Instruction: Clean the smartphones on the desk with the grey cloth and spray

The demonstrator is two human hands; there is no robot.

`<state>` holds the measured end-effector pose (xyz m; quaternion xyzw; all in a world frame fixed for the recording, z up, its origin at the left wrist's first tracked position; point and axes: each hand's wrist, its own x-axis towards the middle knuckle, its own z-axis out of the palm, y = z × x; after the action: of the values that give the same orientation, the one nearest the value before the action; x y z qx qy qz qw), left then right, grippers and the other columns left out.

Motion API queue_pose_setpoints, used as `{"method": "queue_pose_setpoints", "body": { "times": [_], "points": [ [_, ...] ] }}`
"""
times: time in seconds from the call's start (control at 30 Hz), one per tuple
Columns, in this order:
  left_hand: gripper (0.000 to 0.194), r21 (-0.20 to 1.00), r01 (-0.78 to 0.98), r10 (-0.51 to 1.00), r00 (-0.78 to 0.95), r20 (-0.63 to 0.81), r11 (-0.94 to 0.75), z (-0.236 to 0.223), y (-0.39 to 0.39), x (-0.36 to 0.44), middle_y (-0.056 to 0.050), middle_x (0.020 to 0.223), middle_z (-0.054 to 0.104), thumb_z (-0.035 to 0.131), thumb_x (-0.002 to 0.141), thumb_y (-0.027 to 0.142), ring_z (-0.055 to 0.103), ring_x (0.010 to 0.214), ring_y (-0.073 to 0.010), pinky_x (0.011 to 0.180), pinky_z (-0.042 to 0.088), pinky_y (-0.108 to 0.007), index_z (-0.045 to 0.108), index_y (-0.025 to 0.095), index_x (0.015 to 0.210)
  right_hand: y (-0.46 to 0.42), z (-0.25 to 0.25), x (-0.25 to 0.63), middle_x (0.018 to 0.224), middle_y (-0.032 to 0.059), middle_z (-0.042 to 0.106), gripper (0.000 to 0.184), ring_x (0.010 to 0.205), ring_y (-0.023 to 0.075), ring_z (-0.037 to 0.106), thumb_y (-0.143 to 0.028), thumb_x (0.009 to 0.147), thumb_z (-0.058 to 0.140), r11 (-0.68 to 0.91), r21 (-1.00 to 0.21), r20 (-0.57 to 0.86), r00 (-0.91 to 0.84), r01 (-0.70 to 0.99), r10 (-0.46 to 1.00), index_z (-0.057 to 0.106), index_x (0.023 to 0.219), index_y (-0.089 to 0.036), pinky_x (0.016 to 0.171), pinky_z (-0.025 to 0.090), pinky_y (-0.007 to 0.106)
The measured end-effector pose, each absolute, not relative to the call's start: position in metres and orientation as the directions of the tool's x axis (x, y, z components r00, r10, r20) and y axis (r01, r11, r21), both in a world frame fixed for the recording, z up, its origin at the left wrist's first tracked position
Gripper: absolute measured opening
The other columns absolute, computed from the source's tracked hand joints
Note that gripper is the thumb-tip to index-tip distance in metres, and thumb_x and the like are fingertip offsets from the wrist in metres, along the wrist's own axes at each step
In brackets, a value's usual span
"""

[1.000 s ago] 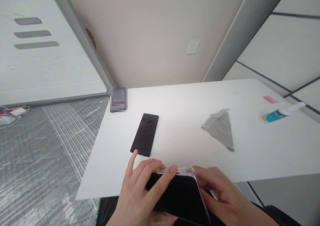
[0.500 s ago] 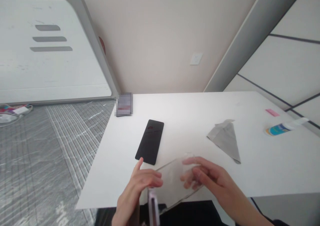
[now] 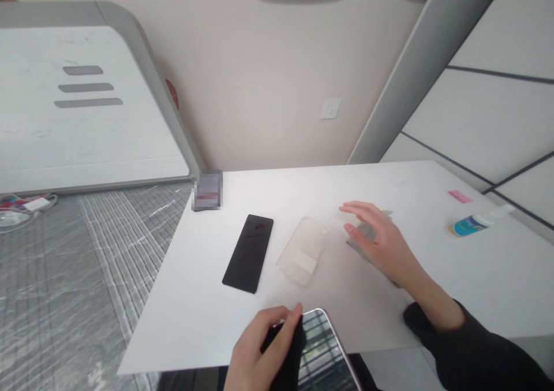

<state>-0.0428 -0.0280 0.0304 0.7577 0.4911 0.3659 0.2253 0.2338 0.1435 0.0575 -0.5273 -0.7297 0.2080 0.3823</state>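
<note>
On my right arm I wear a loose, plain black fabric sleeve (image 3: 485, 350); its wide, soft cuff (image 3: 416, 320) hangs slack around my forearm, short of the wrist. My right hand (image 3: 378, 238) and left hand (image 3: 259, 345) are bare, with slim fingers.

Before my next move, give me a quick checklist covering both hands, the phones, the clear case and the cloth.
1. Left hand gripping the reflective-screened phone: ok.
2. Transparent phone case off that phone: ok, lying on the white table.
3. Black phone apart from the case: ok.
4. Right hand holding nothing: ok, open, nothing seen in it.
5. Gray cloth fully visible: not ok, right hand partly hides it.
6. Right hand touching cloth: cannot tell.
</note>
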Motion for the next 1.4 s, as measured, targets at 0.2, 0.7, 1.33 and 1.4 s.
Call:
{"method": "queue_pose_setpoints", "body": {
  "times": [0.2, 0.7, 1.33, 1.4],
  "points": [
    [0.092, 0.464, 0.660, 0.806, 0.496, 0.323, -0.591, 0.017, 0.002, 0.009, -0.018, 0.133, 0.070, 0.080, 0.086, 0.049, 0.072, 0.116, -0.0319, 0.094, 0.064, -0.040, 0.037, 0.020, 0.162, 0.135, 0.031, 0.281, 0.119, 0.0129, 0.070, 0.035, 0.112, 0.0357, 0.065, -0.047, 0.092, 0.067, 0.267, -0.670, 0.316, -0.059, 0.693, 0.947, 0.071, 0.118, -0.023, 0.102, 0.050, 0.058],
    [0.105, 0.333, 0.819, 0.884, 0.423, 0.198, -0.467, 0.021, 0.033, 0.075, -0.016, 0.138, 0.064, 0.090, 0.077, 0.045, 0.066, 0.123, -0.0330, 0.096, 0.064, -0.043, 0.033, 0.017, 0.160, 0.088, 0.061, 0.318, 0.122, 0.0040, 0.072, 0.007, 0.118, 0.0241, 0.070, -0.035, 0.102, 0.060, 0.380, -0.885, 0.411, 0.066, 0.270, 0.909, 0.061, 0.108, -0.031, 0.099, 0.060, 0.040],
    [0.089, 0.402, 0.781, 0.877, 0.397, 0.270, -0.478, 0.023, 0.007, 0.026, -0.014, 0.146, 0.063, 0.065, 0.090, 0.021, 0.059, 0.132, -0.0331, 0.109, 0.054, -0.050, 0.020, 0.019, 0.167, 0.019, 0.039, 0.271, 0.127, 0.0104, 0.076, 0.023, 0.120, 0.0244, 0.071, -0.021, 0.107, 0.053, 0.584, -0.198, 0.523, -0.419, 0.787, 0.742, 0.067, 0.125, -0.018, 0.107, 0.059, 0.041],
    [0.077, 0.435, 0.737, 0.856, 0.429, 0.291, -0.517, 0.031, 0.008, 0.027, -0.014, 0.152, 0.057, 0.054, 0.088, 0.008, 0.055, 0.136, -0.0328, 0.113, 0.050, -0.054, 0.037, 0.024, 0.161, 0.019, 0.035, 0.268, 0.136, 0.0128, 0.072, 0.032, 0.125, 0.0238, 0.070, -0.026, 0.109, 0.048, 0.592, -0.218, 0.462, -0.453, 0.776, 0.763, 0.062, 0.136, -0.017, 0.102, 0.062, 0.037]
  ]
}}
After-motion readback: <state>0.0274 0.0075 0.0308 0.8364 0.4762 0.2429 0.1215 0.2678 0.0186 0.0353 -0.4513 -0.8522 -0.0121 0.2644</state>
